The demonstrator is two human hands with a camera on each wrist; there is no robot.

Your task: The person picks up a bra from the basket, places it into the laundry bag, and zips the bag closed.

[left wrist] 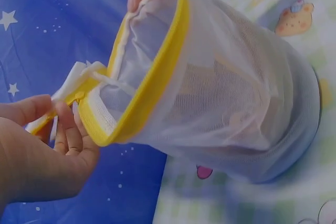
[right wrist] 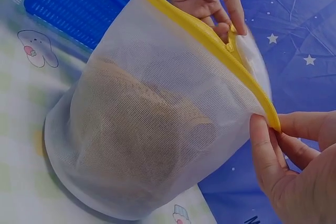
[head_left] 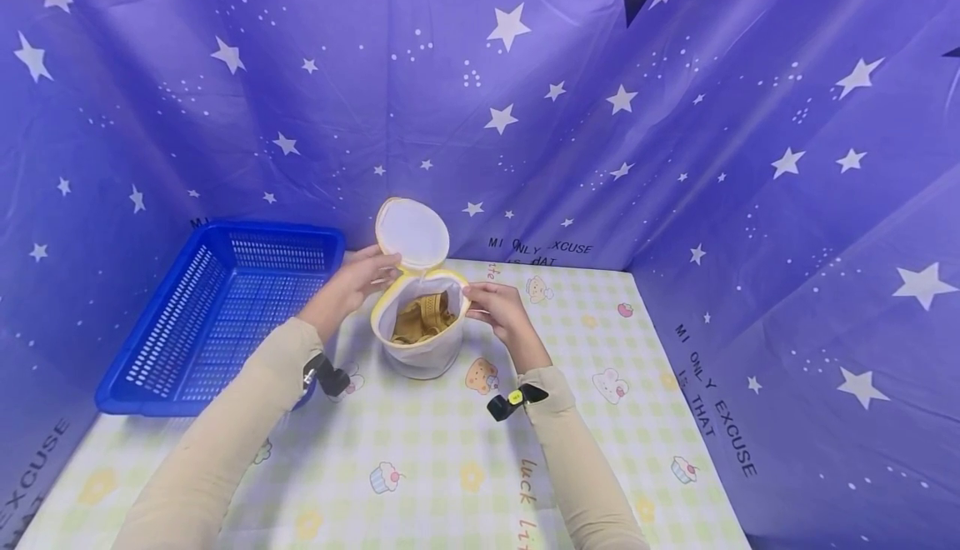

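Observation:
A white mesh laundry bag (head_left: pixel 423 360) with yellow zipper trim stands upright on the table, its round lid (head_left: pixel 414 233) tipped up at the back. Inside lies a folded mustard-brown garment (head_left: pixel 423 318), which also shows dimly through the mesh in both wrist views. My left hand (head_left: pixel 358 277) pinches the yellow edge of the lid near its hinge, at the zipper pull (left wrist: pixel 80 96). On the other side, my right hand (head_left: pixel 498 308) pinches the bag's rim (right wrist: pixel 273 121) between thumb and fingers.
To the left of the bag sits a blue plastic basket (head_left: pixel 161 407) with perforated sides. A checkered tablecloth (head_left: pixel 420 517) with cartoon prints covers the table. Purple star-printed curtains (head_left: pixel 480 117) rise behind it and at both sides.

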